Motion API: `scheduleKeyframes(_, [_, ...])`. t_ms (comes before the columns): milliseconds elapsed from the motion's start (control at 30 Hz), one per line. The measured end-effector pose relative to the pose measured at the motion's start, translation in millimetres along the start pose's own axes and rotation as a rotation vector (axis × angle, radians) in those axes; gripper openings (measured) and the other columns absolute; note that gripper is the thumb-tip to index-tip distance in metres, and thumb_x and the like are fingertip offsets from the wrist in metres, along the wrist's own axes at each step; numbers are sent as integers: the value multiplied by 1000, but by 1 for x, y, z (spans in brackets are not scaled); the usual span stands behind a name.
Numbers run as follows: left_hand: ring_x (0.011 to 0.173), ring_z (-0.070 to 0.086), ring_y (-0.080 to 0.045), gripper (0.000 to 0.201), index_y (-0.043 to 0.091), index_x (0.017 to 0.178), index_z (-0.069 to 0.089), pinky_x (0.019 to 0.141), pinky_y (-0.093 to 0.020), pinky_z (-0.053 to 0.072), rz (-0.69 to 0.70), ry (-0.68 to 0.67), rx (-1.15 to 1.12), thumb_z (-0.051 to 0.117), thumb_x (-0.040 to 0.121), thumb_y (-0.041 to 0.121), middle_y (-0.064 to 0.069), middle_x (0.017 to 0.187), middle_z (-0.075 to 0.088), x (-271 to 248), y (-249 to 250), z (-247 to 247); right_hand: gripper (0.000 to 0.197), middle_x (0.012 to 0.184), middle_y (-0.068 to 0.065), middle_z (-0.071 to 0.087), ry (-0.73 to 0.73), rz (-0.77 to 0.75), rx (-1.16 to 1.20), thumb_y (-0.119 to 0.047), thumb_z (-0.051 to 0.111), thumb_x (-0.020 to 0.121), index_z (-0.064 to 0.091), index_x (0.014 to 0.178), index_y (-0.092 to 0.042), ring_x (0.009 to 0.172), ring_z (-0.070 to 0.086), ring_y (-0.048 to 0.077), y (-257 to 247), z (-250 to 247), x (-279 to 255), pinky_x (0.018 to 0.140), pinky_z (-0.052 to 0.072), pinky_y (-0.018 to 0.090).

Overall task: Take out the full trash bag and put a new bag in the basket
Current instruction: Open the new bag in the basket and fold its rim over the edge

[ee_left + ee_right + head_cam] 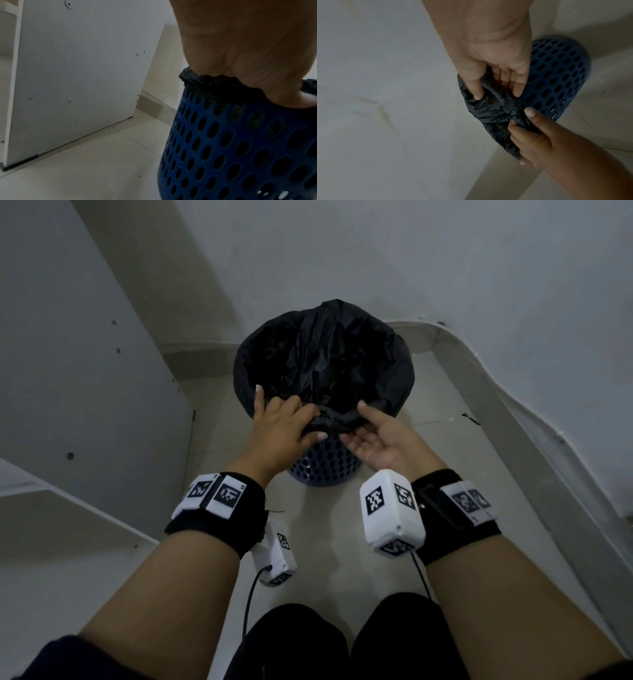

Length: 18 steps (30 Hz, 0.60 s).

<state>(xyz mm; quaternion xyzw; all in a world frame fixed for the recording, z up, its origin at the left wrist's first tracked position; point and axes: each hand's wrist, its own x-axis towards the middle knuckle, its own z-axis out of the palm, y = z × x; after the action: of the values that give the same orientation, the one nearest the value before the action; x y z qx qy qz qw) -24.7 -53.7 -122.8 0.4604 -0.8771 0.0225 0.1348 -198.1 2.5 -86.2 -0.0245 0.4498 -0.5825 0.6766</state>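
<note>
- The basket [325, 470] stands on the floor [428, 474] at the centre of the head view.
- The bag [322, 354] sits in the basket, its edge folded over the rim.
- The left hand [281, 426] and the right hand [380, 440] meet at the near rim, both gripping the bag's edge.
- A cabinet panel [85, 388] fills the frame's left.
- A wall [376, 251] lies behind, along the top.

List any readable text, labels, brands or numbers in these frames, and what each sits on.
None readable.
Wrist bands: white tiles with black square code patterns, no legible words; tiny marks at the tile corners are too small to read.
Wrist camera boxes: the same kind of code patterns, no words.
Black trash bag: no print visible.
Blue basket: no label or brand visible.
</note>
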Motion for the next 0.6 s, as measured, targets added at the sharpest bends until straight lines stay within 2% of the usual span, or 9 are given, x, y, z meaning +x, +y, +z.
scheduleKeyframes(67, [102,48,-30,74,19,109,57,114,-62,-4,2,-15,-3,28,76,78,-3,101,50,-1,-2,-2,11,91,14,63,19,-14,-41,-15,60,93,58,94,-4,84,62,23,4,1,1,83,52,36])
scheduleKeyframes(133, [108,44,-27,79,21,109,53,111,-62,-12,-31,-22,2,25,72,85,1,105,45,-3,-3,-3,13,93,14,65,8,-31,-70,-17,61,92,59,98,-6,86,63,23,9,-2,1,83,52,35])
scheduleKeyframes(267, [125,37,-27,77,19,108,55,107,-66,-17,-80,-19,45,23,76,81,-3,121,45,-3,-13,-8,20,90,2,68,6,-29,-314,-35,64,90,63,98,-17,78,59,16,20,-8,0,74,50,29])
scheduleKeyframes(333, [133,32,-29,71,18,111,58,107,-67,-19,-75,-45,87,28,82,75,-5,130,43,-2,-20,-15,28,101,-3,71,-14,-1,-470,-44,60,90,66,104,-22,82,57,15,23,-10,-1,71,47,27])
scheduleKeyframes(400, [137,30,-30,58,19,113,60,108,-65,-20,-72,-33,95,41,86,67,-6,134,42,-4,-25,-20,37,116,-1,67,-55,54,-614,-50,55,91,67,113,-24,97,57,17,21,-15,-2,78,47,29])
scheduleKeyframes(467, [137,30,-29,48,23,116,61,110,-63,-19,-55,13,36,55,85,59,-6,135,43,-5,-25,-20,46,129,9,58,-72,128,-694,-51,56,90,61,124,-20,115,55,27,17,-24,-3,94,47,37])
scheduleKeyframes(533, [137,32,-26,55,31,127,56,112,-60,-18,-4,33,-50,65,80,57,-2,135,45,-5,-16,-20,59,139,20,46,-36,155,-588,-43,62,88,49,137,-12,124,50,37,10,-33,-3,104,43,44])
scheduleKeyframes(600, [137,36,-22,72,34,140,43,113,-58,-16,54,17,-85,66,77,59,1,137,48,-2,2,-15,63,142,24,41,-22,91,-364,-37,63,89,41,142,-11,126,48,41,0,-38,-2,106,41,50])
